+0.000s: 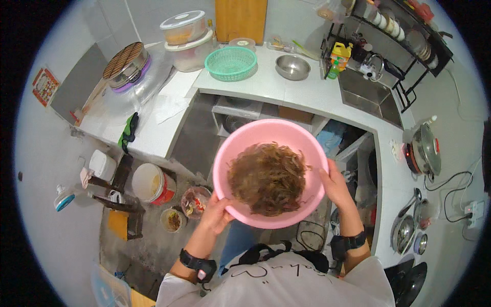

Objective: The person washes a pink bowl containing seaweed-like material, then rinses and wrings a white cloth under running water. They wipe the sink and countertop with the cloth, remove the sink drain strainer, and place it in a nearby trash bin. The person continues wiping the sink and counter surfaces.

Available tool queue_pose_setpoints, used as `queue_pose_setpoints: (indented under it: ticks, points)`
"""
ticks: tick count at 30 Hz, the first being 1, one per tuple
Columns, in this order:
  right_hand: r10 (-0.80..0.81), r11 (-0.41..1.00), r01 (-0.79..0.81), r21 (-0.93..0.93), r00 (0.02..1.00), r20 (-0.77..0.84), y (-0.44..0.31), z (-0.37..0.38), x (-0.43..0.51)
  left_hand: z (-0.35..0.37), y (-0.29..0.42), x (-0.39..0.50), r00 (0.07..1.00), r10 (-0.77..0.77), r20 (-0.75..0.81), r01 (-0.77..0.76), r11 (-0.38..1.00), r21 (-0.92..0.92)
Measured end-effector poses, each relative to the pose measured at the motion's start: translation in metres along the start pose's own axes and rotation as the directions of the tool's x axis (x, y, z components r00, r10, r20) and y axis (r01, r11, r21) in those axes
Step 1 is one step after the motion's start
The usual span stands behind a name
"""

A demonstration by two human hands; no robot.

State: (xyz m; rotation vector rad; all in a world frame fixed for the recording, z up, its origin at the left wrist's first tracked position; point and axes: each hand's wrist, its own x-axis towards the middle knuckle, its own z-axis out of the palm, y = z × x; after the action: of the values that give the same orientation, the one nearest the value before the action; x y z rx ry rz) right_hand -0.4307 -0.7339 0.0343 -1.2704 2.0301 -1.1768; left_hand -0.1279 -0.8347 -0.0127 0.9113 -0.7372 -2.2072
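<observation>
A pink plastic basin (271,126) is held up in front of my body, above the floor and short of the counter. My left hand (218,215) grips its rim at the lower left. At the right side my right hand (336,183) has hold of the rim, with the thumb on the inner wall. Inside lies a heap of brown, shredded, stringy food (268,178), perhaps a dried vegetable; the picture is too blurred to tell which kind. Both hands stay clear of the heap.
On the white counter (264,82) stand a green plastic colander (231,63), a steel bowl (293,67) and a steamer (126,64). A sink (368,94) is at the right, beyond it a lidded pot (426,149). Buckets (147,182) stand on the floor at left.
</observation>
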Motion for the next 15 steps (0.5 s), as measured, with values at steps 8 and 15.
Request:
queue_pose_setpoints:
  ticks: [8, 15]
  points:
    - [0.058, 0.997, -0.053, -0.058, 0.993, 0.103, -0.034, 0.055, 0.185, -0.045, 0.120, 0.126, 0.992, 0.067, -0.112, -0.071, 0.997, -0.037]
    - [-0.300, 0.841, 0.306, -0.446, 0.950, 0.086, -0.027, 0.092, 0.360, -0.079, 0.180, 0.196, 0.974, 0.040, -0.224, -0.027, 0.998, 0.063]
